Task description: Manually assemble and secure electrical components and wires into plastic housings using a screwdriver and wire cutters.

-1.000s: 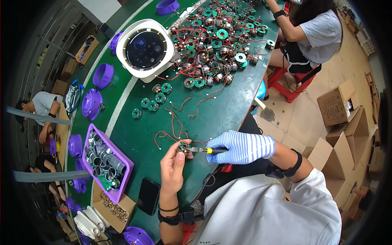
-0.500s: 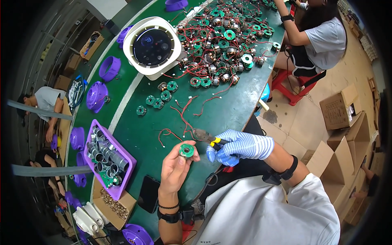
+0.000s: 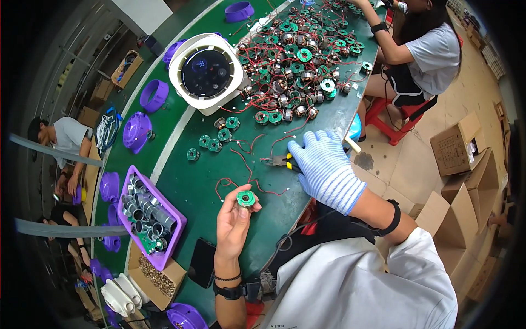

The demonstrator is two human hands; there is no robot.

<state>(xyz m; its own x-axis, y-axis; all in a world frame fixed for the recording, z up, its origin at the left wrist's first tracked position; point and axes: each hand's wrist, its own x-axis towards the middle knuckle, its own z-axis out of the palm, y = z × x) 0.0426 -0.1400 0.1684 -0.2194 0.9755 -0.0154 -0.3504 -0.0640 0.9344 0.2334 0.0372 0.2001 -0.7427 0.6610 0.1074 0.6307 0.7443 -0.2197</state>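
My left hand, bare, pinches a small ring-shaped motor part with a green circuit board between thumb and fingers, its round hole facing up. Red wires lie on the table just beyond it; whether any is attached to the part I cannot tell. A pair of cutting pliers with yellow and black handles rests on the table, jaws pointing left. Over its handles lies my right hand in a blue-and-white striped glove, back up, fingers stretched out and slightly apart. Its thumb and palm are hidden.
A big pile of similar motor parts covers the far table. Beside it stands a white appliance with a round black display. Left are a purple tray of metal cylinders, a carton of small parts and a phone. A co-worker sits far right.
My right hand has moved away from the left with the pliers, turned back-up and loosened its fingers. The motor part stays in my left hand, and a red wire now stretches rightward across the table.
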